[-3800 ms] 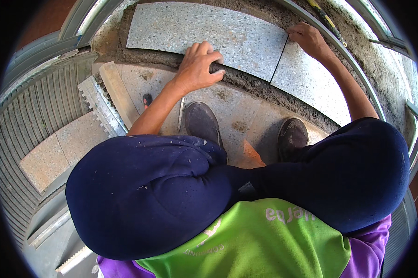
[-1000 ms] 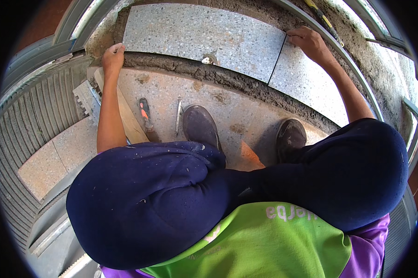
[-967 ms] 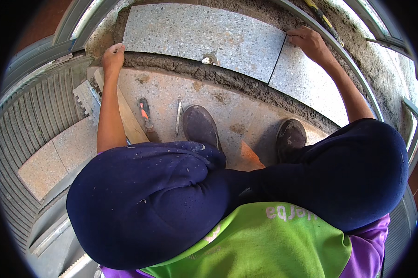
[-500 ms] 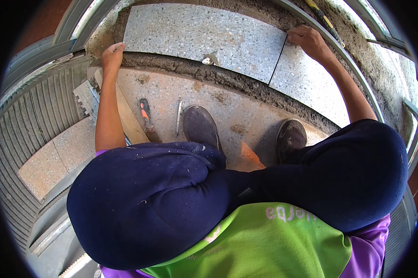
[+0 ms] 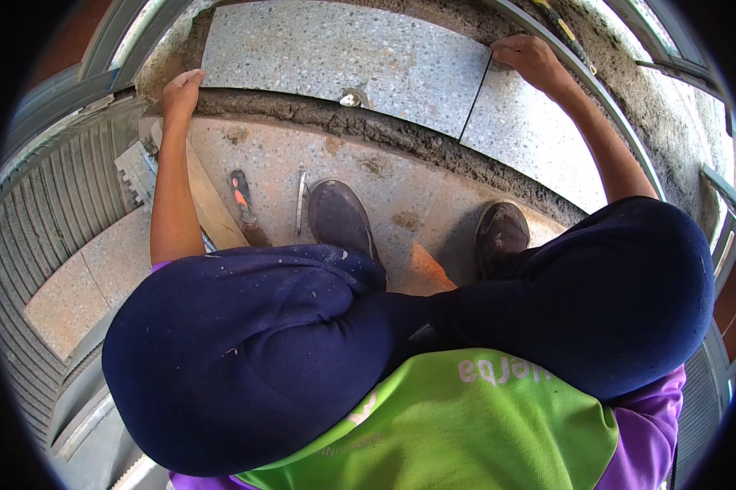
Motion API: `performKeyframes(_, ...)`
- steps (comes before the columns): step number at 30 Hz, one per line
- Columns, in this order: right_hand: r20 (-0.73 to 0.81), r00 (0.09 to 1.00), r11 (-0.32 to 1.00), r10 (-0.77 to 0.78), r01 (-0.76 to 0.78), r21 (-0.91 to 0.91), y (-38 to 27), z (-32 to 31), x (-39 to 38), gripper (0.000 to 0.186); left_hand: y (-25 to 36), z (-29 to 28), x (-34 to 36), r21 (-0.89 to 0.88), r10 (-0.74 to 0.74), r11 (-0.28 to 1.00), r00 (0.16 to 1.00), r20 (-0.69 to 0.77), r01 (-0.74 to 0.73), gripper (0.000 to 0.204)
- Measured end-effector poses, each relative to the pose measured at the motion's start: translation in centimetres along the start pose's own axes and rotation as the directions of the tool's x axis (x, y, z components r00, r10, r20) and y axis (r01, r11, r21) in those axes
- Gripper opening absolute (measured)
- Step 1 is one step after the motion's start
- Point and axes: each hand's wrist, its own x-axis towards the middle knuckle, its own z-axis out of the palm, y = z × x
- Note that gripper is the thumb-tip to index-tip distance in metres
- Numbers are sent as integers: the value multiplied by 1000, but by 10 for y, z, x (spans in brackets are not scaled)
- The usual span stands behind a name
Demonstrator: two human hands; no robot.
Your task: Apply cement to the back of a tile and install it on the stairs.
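Note:
My left hand (image 5: 180, 94) pinches the left end of a long, slightly curved speckled terrazzo tile (image 5: 335, 53) lying on dark mortar (image 5: 302, 110). My right hand (image 5: 524, 61), fingers curled, grips that tile's upper right corner at the narrow joint with a second speckled tile (image 5: 523, 139). A small white piece (image 5: 351, 100), too small to identify, lies at the long tile's front edge beside a smear. An orange-and-black handled tool (image 5: 240, 193) and a thin metal strip (image 5: 302, 200) rest on the step below.
My shoes (image 5: 329, 212) are on that speckled step. Wooden board (image 5: 221, 220), notched trowel (image 5: 135, 171), ribbed grey surface (image 5: 49, 196) and two smaller tiles (image 5: 66, 302) are at left. A curved metal rail (image 5: 592, 98) and yellow-black tool (image 5: 560, 24) lie beyond the tiles at right.
My left hand has moved from the long tile's middle front edge to its left end, uncovering the white piece. In the last half second the whole view shifted slightly; both hands kept their hold.

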Motion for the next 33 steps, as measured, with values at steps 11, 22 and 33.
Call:
performKeyframes(11, 3, 999, 998, 53, -54, 12, 3, 0, 0, 28, -3, 9, 9, -72, -33, 997, 999, 44, 36, 39)
performKeyframes(22, 81, 993, 993, 83, -88, 72, 15, -1, 5, 32, 3, 10, 8, -42, -12, 999, 1000, -6, 12, 35)
performKeyframes(33, 103, 987, 969, 121, -140, 202, 2, -4, 17, 23, 11, 11, 26, -94, -290, 951, 955, 66, 296, 53)
